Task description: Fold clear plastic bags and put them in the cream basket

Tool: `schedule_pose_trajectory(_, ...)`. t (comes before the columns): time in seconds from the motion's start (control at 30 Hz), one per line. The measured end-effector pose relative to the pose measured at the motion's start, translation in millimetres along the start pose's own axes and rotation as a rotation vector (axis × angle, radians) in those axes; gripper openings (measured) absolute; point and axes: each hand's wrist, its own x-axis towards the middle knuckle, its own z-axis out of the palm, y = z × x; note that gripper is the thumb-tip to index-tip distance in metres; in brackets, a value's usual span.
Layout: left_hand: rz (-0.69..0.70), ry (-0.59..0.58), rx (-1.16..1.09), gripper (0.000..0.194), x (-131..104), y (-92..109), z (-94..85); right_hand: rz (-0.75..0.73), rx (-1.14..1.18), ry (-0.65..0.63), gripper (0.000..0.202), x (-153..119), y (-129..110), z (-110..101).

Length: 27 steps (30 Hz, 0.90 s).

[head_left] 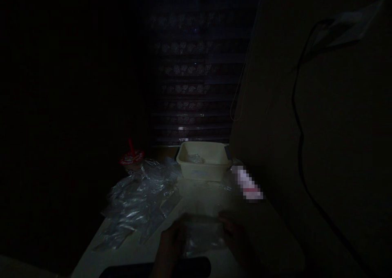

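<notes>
In dim light my left hand (172, 236) and my right hand (232, 230) hold a clear plastic bag (203, 235) between them, low over the near part of the table. Each hand is closed on one side edge of the bag. Too little light falls on it to tell whether anything is inside. Left of my hands lies a loose pile of clear plastic bags (131, 204). Beyond the held bag stands a cream plastic basin (203, 172) with a crumpled clear piece (195, 158) in it.
A cup with a red lid and straw (132, 157) stands at the back left of the white table (199, 194). A blurred-out pink and white item (247, 184) lies at the right. A dark object (128, 270) is at the near edge. A cable (301, 147) hangs along the right wall.
</notes>
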Motion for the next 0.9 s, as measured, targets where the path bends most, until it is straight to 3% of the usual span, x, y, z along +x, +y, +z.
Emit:
schedule_pose_trajectory(0.3,-0.05,0.024,0.022,0.034,1,11,2.7,0.0,0.068,0.073,0.038,-1,6,6)
schedule_pose_trajectory(0.63,-0.105,0.027,0.071,0.029,1,-4,9.5,0.072,0.14,0.089,0.039,-2,-2,5)
schedule_pose_trajectory(0.9,-0.106,0.029,0.197,0.025,1,2,9.7,0.103,0.145,0.092,0.039,-1,-4,7)
